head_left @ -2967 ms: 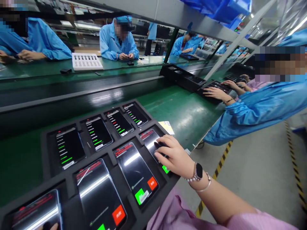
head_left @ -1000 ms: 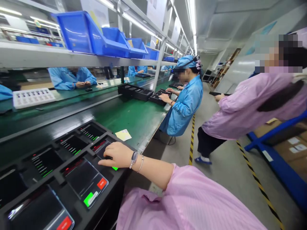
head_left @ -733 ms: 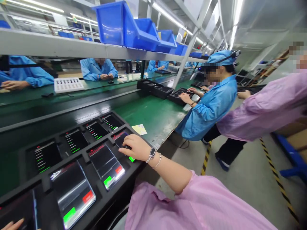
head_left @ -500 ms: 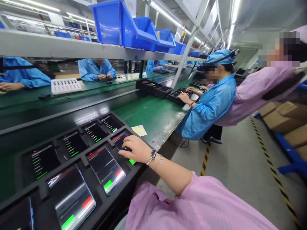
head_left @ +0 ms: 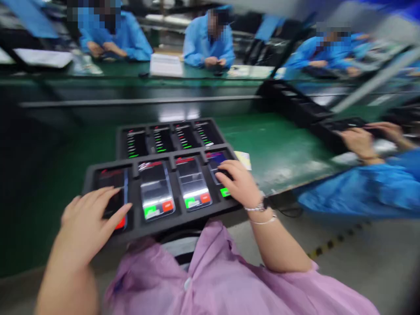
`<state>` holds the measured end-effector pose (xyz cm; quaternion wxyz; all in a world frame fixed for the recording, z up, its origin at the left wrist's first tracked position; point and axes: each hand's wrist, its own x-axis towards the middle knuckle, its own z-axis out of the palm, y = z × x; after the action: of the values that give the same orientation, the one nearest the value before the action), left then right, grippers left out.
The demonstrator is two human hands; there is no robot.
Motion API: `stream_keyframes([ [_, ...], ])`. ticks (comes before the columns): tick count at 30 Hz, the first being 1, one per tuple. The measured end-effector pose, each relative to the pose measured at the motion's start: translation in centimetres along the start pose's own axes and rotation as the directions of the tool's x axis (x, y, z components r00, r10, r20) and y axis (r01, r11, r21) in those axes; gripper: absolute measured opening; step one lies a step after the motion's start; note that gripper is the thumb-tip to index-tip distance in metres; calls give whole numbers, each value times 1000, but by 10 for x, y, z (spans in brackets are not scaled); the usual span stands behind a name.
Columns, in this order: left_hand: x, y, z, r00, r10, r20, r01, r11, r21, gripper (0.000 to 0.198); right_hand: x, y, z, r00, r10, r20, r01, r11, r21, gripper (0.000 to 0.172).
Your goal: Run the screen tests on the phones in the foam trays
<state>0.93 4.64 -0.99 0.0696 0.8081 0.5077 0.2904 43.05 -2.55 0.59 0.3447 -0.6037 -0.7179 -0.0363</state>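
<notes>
A black foam tray (head_left: 179, 218) lies on the bench in front of me, with smartphones seated in two rows of slots. My left hand (head_left: 88, 223) is over the phone (head_left: 113, 179) in the front left slot, fingers stretched and thumb apart. Resting at the front right phone (head_left: 215, 159) is my right hand (head_left: 239, 183), fingers bent but apart, holding nothing I can see. Its fingers cover part of that screen. Between my hands lie two phones, the left one (head_left: 155, 186) and the right one (head_left: 193, 177), showing green and red buttons. The back-row phones (head_left: 164, 139) show dark screens with short lines.
A yellow paper note (head_left: 243, 160) sits by the tray's right edge on the green bench (head_left: 272, 140). Farther right, a co-worker's hands (head_left: 359, 142) work at another black tray (head_left: 318, 127). Several people in blue sit opposite, near a white tray (head_left: 166, 65).
My view has swung left, bringing the whole tray and my left hand into sight. My right hand stays at the front right phone.
</notes>
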Motion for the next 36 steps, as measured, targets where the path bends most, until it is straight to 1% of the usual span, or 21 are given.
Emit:
stream_keyframes([
  [1,-1,1,0,1000,-4,23,3,998,64,54,0,2,0,1000,7,-4,-7,1000,15,36],
  [2,-1,3,0,999,-16,30,13,996,84,53,1,4,1,1000,15,-8,-15,999,29,35],
  [5,1,8,-3,998,-51,32,47,994,101,47,2,15,5,999,28,-15,-27,997,66,33],
  [7,2,12,-7,998,-64,23,61,993,100,45,2,20,4,1000,7,-21,-5,999,51,34],
  [9,0,16,-12,999,-46,-9,46,995,93,44,1,21,1,999,-32,-27,32,999,-7,34],
  [11,-5,22,-16,997,10,-75,-3,996,91,43,0,17,-3,997,-63,-50,59,996,-71,33],
  [13,-13,34,-17,987,104,-119,-94,992,87,41,-3,5,-4,991,-93,-94,84,992,-93,29],
  [14,-18,42,-15,981,158,-109,-149,985,82,40,-6,-5,-4,988,-114,-104,106,991,-81,30],
  [16,-29,58,-7,970,242,-24,-239,967,91,42,-14,-28,1,983,-172,-67,171,985,-22,39],
  [18,-39,71,4,963,266,52,-271,950,152,49,-24,-51,10,971,-238,23,237,971,33,54],
  [21,-46,79,13,969,233,79,-246,935,255,57,-36,-71,25,942,-323,87,328,944,-44,68],
  [22,-47,78,12,971,222,86,-237,939,249,58,-38,-73,29,938,-336,92,343,936,-76,70],
  [24,-48,71,1,978,193,83,-206,960,191,62,-40,-73,34,936,-338,95,347,932,-103,70],
  [26,-52,59,-16,990,140,0,-138,980,146,64,-39,-71,37,936,-331,120,344,934,-101,61],
  [28,-58,46,-32,992,61,-108,-46,989,141,59,-38,-71,37,927,-337,163,356,928,-106,49],
  [29,-63,40,-38,991,16,-135,4,989,147,54,-38,-71,37,922,-340,184,362,926,-103,44],
  [30,-67,34,-41,991,-32,-132,52,987,152,51,-38,-71,35,921,-339,194,360,929,-89,43],
  [31,-73,28,-42,991,-78,-107,94,984,150,48,-38,-71,32,925,-329,189,346,936,-62,45],
  [33,-82,19,-39,988,-150,-40,154,980,123,47,-39,-68,22,952,-279,128,279,960,14,56],
  [34,-86,16,-35,986,-165,-23,167,981,102,48,-40,-65,15,967,-239,88,236,971,42,64],
  [36,-93,9,-27,985,-166,-40,168,984,58,52,-45,-55,0,987,-157,24,156,987,33,77],
])
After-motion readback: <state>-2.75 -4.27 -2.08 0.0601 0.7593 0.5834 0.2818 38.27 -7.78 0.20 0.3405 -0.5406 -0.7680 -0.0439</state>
